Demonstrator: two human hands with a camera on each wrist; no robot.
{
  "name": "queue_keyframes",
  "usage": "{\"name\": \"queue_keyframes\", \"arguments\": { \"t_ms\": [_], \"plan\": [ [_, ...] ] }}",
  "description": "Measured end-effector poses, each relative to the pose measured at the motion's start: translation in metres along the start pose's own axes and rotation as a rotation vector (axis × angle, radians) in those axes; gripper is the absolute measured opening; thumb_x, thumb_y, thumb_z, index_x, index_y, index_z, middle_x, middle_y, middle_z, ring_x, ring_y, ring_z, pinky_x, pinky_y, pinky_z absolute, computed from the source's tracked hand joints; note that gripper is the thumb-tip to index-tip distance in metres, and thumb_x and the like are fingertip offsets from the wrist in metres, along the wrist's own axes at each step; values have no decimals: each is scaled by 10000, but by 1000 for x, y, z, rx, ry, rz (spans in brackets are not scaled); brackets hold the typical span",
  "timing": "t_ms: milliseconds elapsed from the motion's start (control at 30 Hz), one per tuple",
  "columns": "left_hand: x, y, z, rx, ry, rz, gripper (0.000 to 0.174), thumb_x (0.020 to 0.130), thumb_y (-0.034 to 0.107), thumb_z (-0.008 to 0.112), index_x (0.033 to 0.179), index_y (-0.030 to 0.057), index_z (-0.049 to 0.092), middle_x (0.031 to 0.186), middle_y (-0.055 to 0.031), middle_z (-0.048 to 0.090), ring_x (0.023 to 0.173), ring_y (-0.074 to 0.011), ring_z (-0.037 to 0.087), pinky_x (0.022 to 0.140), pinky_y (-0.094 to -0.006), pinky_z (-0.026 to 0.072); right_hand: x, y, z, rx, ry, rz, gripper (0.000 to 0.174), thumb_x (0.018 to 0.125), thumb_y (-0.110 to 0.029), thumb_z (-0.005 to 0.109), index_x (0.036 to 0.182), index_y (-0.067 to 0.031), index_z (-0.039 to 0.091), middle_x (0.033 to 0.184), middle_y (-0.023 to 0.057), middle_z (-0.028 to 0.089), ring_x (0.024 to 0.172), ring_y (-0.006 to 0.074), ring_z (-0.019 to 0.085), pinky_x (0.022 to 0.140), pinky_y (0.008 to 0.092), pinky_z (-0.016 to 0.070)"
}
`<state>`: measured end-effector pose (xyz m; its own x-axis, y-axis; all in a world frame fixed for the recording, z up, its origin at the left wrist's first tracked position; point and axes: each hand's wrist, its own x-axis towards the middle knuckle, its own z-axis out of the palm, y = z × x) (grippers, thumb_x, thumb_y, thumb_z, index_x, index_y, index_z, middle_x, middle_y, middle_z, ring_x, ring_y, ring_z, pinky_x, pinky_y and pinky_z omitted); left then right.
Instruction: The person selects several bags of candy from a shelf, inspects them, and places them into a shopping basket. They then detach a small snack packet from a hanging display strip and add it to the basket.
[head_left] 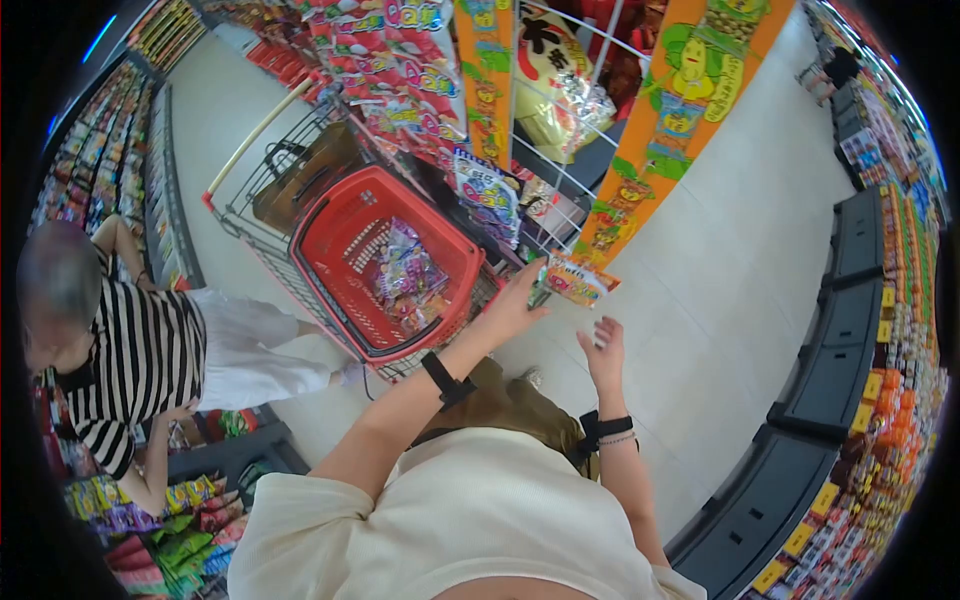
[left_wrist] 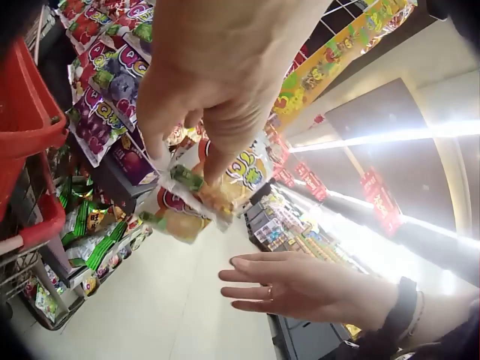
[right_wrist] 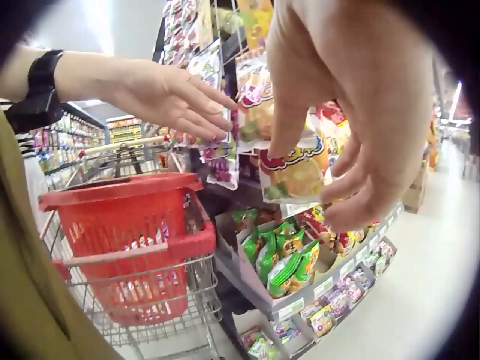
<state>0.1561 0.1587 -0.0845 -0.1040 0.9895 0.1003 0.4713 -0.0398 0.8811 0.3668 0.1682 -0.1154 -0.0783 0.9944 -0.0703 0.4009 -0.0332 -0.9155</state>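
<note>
Two orange-and-white candy packets (head_left: 580, 280) (left_wrist: 180, 217) (right_wrist: 295, 174) hang at the lower end of the display rack. My left hand (head_left: 510, 308) (left_wrist: 214, 90) (right_wrist: 161, 94) is at their side edge, its fingers extended and its thumb apart from them. In the left wrist view the thumb overlaps one packet; whether it presses on it I cannot tell. My right hand (head_left: 604, 355) (left_wrist: 307, 289) (right_wrist: 356, 112) is held up on the other side of the packets, fingers apart and nothing in it. In the right wrist view its fingers overlap the packet edge.
Beside the rack stands a cart with a red basket (head_left: 340, 215) (right_wrist: 124, 217) holding shiny packets (head_left: 408, 270). A person in a striped top (head_left: 150, 350) stands at the left. Green snack packets (right_wrist: 289, 262) fill a low shelf; long shelves (head_left: 850, 330) line the right aisle.
</note>
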Motion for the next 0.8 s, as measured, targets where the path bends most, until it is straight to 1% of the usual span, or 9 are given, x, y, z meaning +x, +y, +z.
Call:
{"name": "queue_keyframes", "arguments": {
  "t_ms": [67,133,233,367,500,567,600,667,800],
  "plan": [
    [-11,0,1,-11,230,43,530,744,74,696,1221,4,476,1127,-182,590,1095,-327,559,925,-360,447,-5,5,4,-12,-100,145,416,776,-190,708,1111,-16,534,1011,134,633,977,199,603,784,330,499],
    [-22,-1,-5,-117,183,-63,484,784,68,662,1224,3,473,1111,-160,600,1071,-285,572,909,-347,457,-6,5,11,-24,-489,142,353,797,-167,684,1080,-12,541,966,121,645,913,207,630,762,313,505],
    [-32,-11,-18,-301,223,-216,361,847,67,603,1185,-4,496,1061,-122,619,995,-213,595,865,-314,472,-8,-9,38,62,-643,15,306,816,-135,654,1075,-13,548,938,117,652,856,212,646,750,308,510],
    [-33,-60,-58,-202,504,-268,254,879,89,575,1107,-19,541,1008,-87,629,906,-157,597,796,-285,479,-6,-55,87,171,-727,-109,190,838,-107,616,1000,-9,594,954,124,648,884,239,640,747,337,507],
    [-21,-133,-111,-93,456,-392,261,858,143,598,1083,12,578,937,-110,654,865,-192,628,739,-299,486,1,-92,160,127,-727,-370,169,856,-110,586,977,8,598,874,129,624,904,255,606,779,345,475],
    [-16,-165,-129,-86,180,-642,307,816,186,643,1066,14,595,938,-117,659,862,-211,636,735,-319,493,4,-92,195,-138,-769,-685,196,804,-142,613,935,4,611,855,145,606,913,294,579,790,371,453],
    [-14,-194,-135,219,46,-679,376,755,247,686,1051,27,615,888,-146,661,829,-247,639,722,-346,499,4,-77,216,-377,-841,-809,200,765,-163,599,897,-17,630,876,148,619,912,302,583,810,424,431],
    [-42,-244,-131,408,-243,-608,366,751,251,688,1035,31,621,878,-144,659,820,-250,638,718,-348,499,-8,-71,227,-815,-1168,-816,240,752,-183,568,930,-38,638,886,151,631,924,311,586,887,470,393],
    [-61,-274,-115,578,-561,-426,346,742,257,692,1005,40,633,857,-142,655,802,-254,635,709,-351,499,-37,-24,247,-617,-694,-813,370,759,-251,569,1064,-41,585,1095,172,557,1104,339,480,1000,478,321]
  ]
}}
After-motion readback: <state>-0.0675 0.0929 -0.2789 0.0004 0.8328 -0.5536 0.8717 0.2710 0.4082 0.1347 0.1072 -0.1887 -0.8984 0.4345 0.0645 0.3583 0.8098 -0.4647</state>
